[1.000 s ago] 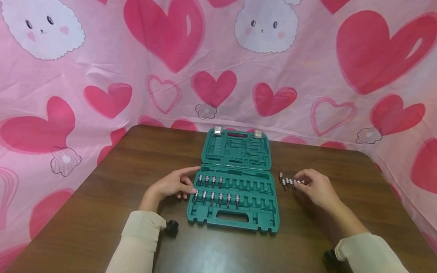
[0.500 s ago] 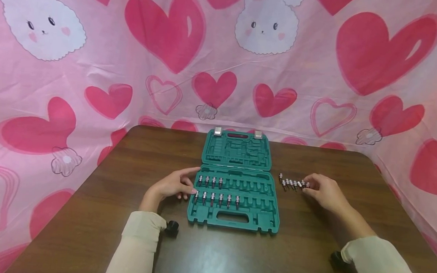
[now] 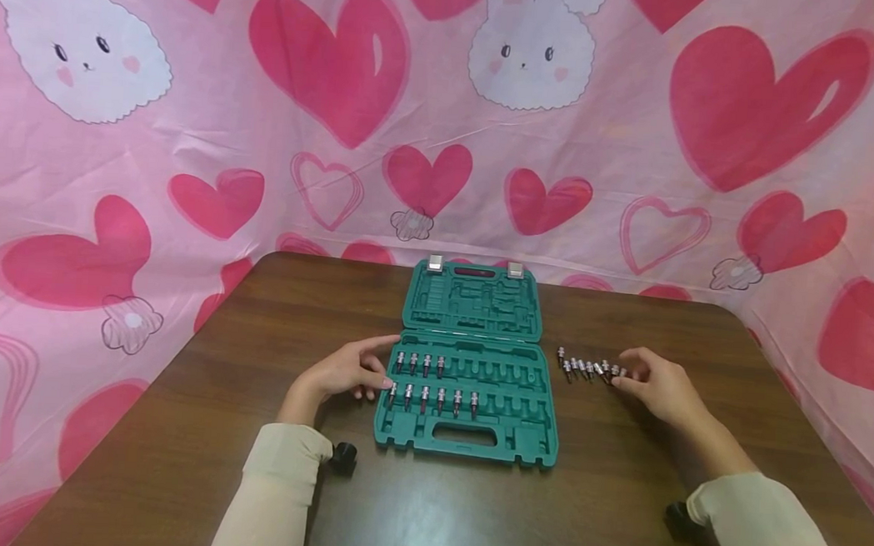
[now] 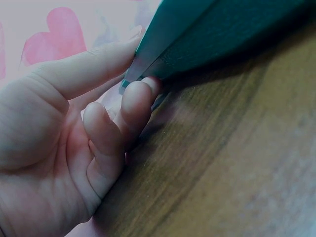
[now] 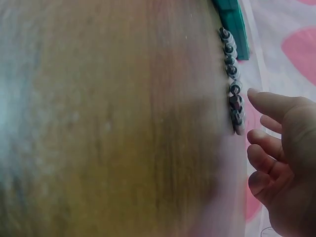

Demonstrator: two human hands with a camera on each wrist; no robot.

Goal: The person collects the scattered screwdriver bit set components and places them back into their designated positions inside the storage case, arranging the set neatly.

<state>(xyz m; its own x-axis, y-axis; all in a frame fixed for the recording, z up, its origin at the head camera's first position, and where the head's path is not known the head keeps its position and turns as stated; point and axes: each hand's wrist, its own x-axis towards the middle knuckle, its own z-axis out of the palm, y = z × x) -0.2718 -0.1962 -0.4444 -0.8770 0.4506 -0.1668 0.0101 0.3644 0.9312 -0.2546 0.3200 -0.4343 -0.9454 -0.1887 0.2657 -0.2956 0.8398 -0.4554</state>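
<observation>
A green plastic tool case (image 3: 464, 437) lies unfolded on the table, with silver-and-dark bit sockets (image 3: 425, 397) in the left part of its two slot rows. My left hand (image 3: 347, 369) holds the case's left side, its thumb on the rim and index finger stretched towards the hinge. In the left wrist view, the other fingers curl beside the case's edge (image 4: 148, 49). To the right of the case, several loose bit sockets (image 3: 589, 370) form an uneven row. My right hand (image 3: 655, 385) is at the row's right end, thumb and fingers apart and loosely bent.
The brown wooden table (image 3: 452, 516) ends at the back against a pink curtain (image 3: 490, 143) printed with hearts and rabbits. At the far side, the case's lid (image 3: 472, 309) lies back with two metal latches. Its right-hand slots (image 3: 522, 405) hold no sockets.
My right hand has drawn back to the right along the loose bit sockets, leaving more of the row in sight. My left hand and the case have stayed put.
</observation>
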